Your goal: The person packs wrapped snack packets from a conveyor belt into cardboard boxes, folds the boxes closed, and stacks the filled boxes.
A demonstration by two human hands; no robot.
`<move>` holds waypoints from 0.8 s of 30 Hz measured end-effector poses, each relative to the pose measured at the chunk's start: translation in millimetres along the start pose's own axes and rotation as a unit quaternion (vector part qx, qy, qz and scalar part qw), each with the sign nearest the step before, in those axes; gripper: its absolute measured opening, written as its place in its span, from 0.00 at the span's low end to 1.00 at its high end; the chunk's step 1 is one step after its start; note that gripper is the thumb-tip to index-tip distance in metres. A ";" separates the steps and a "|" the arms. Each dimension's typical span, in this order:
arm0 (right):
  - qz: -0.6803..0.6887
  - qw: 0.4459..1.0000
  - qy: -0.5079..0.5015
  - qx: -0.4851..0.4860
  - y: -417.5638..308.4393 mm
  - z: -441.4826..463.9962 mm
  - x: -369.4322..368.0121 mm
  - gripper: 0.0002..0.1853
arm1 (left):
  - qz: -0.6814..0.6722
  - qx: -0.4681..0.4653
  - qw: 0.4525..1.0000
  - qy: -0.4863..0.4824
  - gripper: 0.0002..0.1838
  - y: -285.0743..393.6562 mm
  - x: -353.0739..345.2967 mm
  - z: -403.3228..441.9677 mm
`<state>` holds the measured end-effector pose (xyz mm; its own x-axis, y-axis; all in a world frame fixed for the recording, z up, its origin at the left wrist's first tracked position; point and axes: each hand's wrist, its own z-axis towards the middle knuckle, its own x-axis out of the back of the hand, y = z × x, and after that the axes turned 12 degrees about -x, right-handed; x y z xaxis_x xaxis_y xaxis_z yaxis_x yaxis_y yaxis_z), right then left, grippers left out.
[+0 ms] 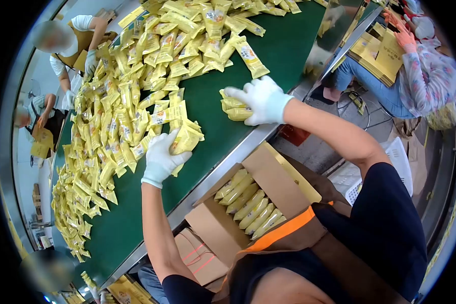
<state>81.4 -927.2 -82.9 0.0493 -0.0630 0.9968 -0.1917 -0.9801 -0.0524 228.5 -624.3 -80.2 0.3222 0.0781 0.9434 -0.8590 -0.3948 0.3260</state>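
Packets gripped by both outstretched hands.

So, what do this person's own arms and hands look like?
The left hand and right hand wear close-fitting white gloves with pale, faintly bluish cuffs. The forearms are bare below short, dark navy sleeves. No cables or markings show on them.

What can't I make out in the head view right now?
- Head view: the gloved right hand covers part of the yellow packets beneath it, so their count is unclear.
- Head view: any lower layer in the open carton is hidden by its top packets; the apron covers its near corner.
- Head view: the packet pile is cut off by the top edge; its fine print is too small.
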 end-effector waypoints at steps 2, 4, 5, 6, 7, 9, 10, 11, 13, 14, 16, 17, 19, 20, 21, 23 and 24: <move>0.123 0.986 -0.022 -0.109 12.3 -4.1 -0.2 0.46 | 0.011 0.015 1.000 0.007 0.42 18.6 -2.5 -7.8; 0.168 0.971 -0.098 -0.142 28.2 1.8 2.2 0.43 | 0.069 0.027 0.997 0.027 0.42 38.5 -3.8 -17.4; 0.224 0.948 -0.112 -0.196 33.7 3.4 9.8 0.37 | 0.072 0.010 0.996 0.047 0.42 39.8 -7.5 -21.0; 0.405 0.894 -0.076 -0.178 49.8 13.3 0.4 0.32 | 0.075 -0.001 0.995 0.068 0.41 36.3 -12.5 -25.5; 0.633 0.746 -0.089 -0.185 55.6 23.2 4.3 0.27 | 0.083 -0.012 0.994 0.077 0.41 32.4 -15.0 -27.5; 0.776 0.603 -0.036 -0.184 71.8 47.9 4.6 0.27 | 0.073 -0.022 0.992 0.098 0.41 21.8 -20.3 -30.2; 0.802 0.569 -0.023 -0.182 68.2 56.6 8.6 0.29 | 0.080 -0.038 0.989 0.116 0.41 18.0 -21.3 -27.9; 0.784 0.593 -0.052 -0.175 74.1 70.8 1.6 0.31 | 0.085 -0.020 0.993 0.078 0.42 15.3 -19.3 -27.1; 0.691 0.690 -0.058 -0.209 75.7 96.9 -16.5 0.36 | 0.036 0.005 0.999 -0.011 0.44 23.4 -2.7 -18.4; 0.607 0.756 -0.037 -0.243 71.7 106.8 -24.8 0.38 | 0.033 0.006 0.999 -0.036 0.43 26.2 -0.8 -15.2; 0.590 0.772 -0.086 -0.218 53.7 90.6 -3.4 0.40 | 0.070 0.022 0.997 -0.026 0.44 40.6 -4.1 -16.1; 0.566 0.796 -0.098 -0.191 51.3 83.3 -3.3 0.40 | 0.105 0.001 0.994 0.005 0.43 44.7 -11.9 -18.4; 0.359 0.924 -0.007 -0.134 49.9 59.0 1.7 0.43 | 0.124 0.002 0.990 0.061 0.46 49.6 -24.4 -23.1; 0.162 0.977 0.094 -0.098 44.4 38.7 7.7 0.46 | 0.101 0.026 0.992 0.071 0.48 53.2 -26.8 -24.3; 0.108 0.989 0.063 -0.083 36.0 21.0 18.6 0.46 | 0.067 0.075 0.995 0.023 0.53 58.0 -21.3 -22.2; 0.041 0.997 0.008 -0.070 29.3 -3.6 8.5 0.46 | -0.018 0.082 0.996 0.033 0.54 55.4 -10.3 -26.9; 0.027 0.997 -0.007 -0.071 34.5 -8.1 -10.5 0.46 | -0.057 0.081 0.994 0.044 0.55 50.5 -3.2 -25.9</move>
<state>66.3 -958.8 -94.7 0.0484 -0.1190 0.9917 -0.3306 -0.9388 -0.0965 173.7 -620.8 -65.2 0.3714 0.2086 0.9048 -0.7416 -0.5197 0.4242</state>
